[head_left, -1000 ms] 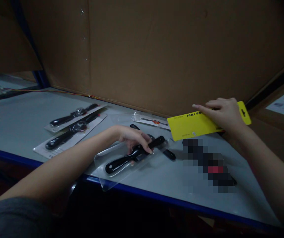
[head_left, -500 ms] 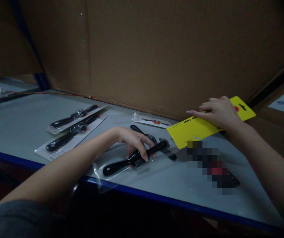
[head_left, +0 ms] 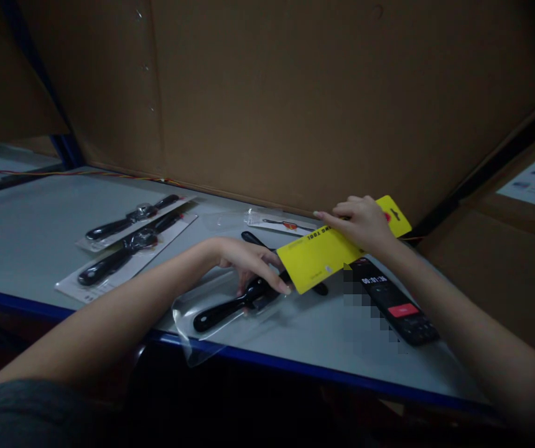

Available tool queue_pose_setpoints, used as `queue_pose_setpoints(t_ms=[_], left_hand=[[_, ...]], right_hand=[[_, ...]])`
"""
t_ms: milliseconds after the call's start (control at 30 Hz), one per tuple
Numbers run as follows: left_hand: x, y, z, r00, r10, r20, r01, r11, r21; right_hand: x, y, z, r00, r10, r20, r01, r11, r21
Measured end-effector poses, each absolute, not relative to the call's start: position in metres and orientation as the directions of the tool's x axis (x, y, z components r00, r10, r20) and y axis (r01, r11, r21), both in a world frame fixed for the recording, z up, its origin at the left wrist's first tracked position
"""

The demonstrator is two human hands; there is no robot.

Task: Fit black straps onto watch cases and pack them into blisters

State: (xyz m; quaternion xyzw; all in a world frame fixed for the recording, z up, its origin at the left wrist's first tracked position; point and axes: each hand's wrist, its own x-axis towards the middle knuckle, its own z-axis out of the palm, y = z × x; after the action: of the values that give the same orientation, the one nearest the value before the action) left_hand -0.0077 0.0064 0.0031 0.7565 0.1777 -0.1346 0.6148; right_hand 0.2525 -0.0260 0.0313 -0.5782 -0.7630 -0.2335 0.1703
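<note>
Nearest, on the grey counter [head_left: 29, 230], the left hand [head_left: 249, 264] curls over a clear plastic blister [head_left: 211, 292], fingers closed around a black-handled tool [head_left: 225, 311]. Just beyond, the right hand [head_left: 361, 221] grips a yellow backing card [head_left: 314, 261], its near corner overlapping the blister (a steady, flat hold suits this). A black phone [head_left: 393, 305] lies right; two carded tools [head_left: 122, 261] lie far left.

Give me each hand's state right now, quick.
Left hand: closed on the clear blister pack around a black-handled tool.
Right hand: holding the yellow card.
</note>
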Motion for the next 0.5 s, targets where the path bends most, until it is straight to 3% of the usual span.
queue_pose_setpoints(t_ms=[200,333,433,500], left_hand=[[-0.006,0.007,-0.001,0.860,0.206,-0.467,0.477,0.006,0.879],[-0.004,0.006,-0.001,0.862,0.239,-0.448,0.467,-0.028,0.884],[-0.003,0.008,-0.004,0.883,0.283,-0.374,0.405,-0.058,0.913],[-0.003,0.010,-0.006,0.893,0.302,-0.334,0.367,-0.058,0.928]], right_hand=[[0.194,-0.036,0.017,-0.212,0.770,0.601,0.966,0.256,0.013],[0.189,-0.042,0.018,-0.186,0.780,0.597,0.952,0.293,-0.087],[0.213,-0.039,0.021,-0.064,0.769,0.636,0.964,0.214,-0.161],[0.234,-0.033,0.020,0.078,0.763,0.642,0.934,0.169,-0.314]])
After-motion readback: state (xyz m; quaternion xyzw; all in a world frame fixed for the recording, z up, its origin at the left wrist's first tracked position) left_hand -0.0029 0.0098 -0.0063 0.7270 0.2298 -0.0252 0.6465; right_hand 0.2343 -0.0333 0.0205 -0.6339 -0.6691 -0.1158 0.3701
